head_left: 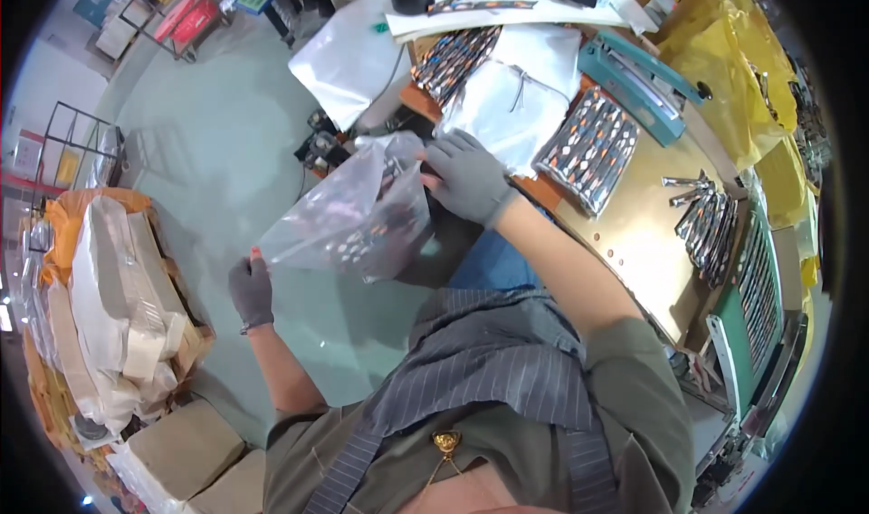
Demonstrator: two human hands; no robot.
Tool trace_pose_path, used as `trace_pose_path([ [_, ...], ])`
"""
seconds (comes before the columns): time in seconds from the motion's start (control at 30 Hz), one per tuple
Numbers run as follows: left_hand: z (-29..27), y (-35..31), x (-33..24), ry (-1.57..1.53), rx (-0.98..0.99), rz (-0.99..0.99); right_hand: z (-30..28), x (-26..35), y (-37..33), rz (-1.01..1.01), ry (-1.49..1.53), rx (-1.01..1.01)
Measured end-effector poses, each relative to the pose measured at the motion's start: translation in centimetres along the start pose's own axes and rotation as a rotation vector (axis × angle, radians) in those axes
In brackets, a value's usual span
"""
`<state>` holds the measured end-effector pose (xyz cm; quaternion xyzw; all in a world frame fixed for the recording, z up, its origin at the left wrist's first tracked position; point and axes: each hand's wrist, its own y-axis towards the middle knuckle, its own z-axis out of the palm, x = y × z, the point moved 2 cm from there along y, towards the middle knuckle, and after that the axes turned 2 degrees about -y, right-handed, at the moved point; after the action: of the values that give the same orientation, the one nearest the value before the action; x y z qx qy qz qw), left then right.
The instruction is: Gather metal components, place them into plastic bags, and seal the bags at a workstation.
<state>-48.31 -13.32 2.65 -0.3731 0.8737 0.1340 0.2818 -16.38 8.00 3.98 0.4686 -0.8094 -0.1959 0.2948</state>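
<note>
A clear plastic bag (317, 215) is stretched between my hands, off the table's left side. Black patterned pieces with white and orange spots show through its film. My left hand (252, 289), in a grey glove with bare fingertips, pinches the bag's lower left corner. On the other side my right hand (466, 177), gloved alike, closes on the bag's upper right edge. Beside it on the table lies a stack of clear plastic bags (507, 97) with a dark tie on top. Right of that stack rests a packed bundle of patterned strips (590, 150).
A teal bag sealer (638, 84) stands at the back of the table (652, 233). Loose patterned strips (706, 233) lie to the right, near a green-based rack (756, 297). Yellow bags (724, 61) hang beyond. At left, wrapped cartons (127, 297) sit on a pallet. Cardboard boxes (186, 446) are nearer.
</note>
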Motion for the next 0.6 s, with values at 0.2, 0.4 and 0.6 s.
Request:
trace_pose_path([
  [0.2, 6.9, 0.0, -17.2, -0.575, -0.088, 0.511, -8.4, -2.0, -11.7, 0.610, 0.074, 0.353],
  [0.4, 25.7, -0.3, -28.5, 0.063, 0.163, 1.089, -14.9, 0.0, -24.7, 1.098, 0.221, 0.141],
  [0.6, 26.9, 2.4, -30.9, -0.341, 0.622, 0.974, -17.5, 1.4, -36.2, 1.345, 0.443, -0.177],
])
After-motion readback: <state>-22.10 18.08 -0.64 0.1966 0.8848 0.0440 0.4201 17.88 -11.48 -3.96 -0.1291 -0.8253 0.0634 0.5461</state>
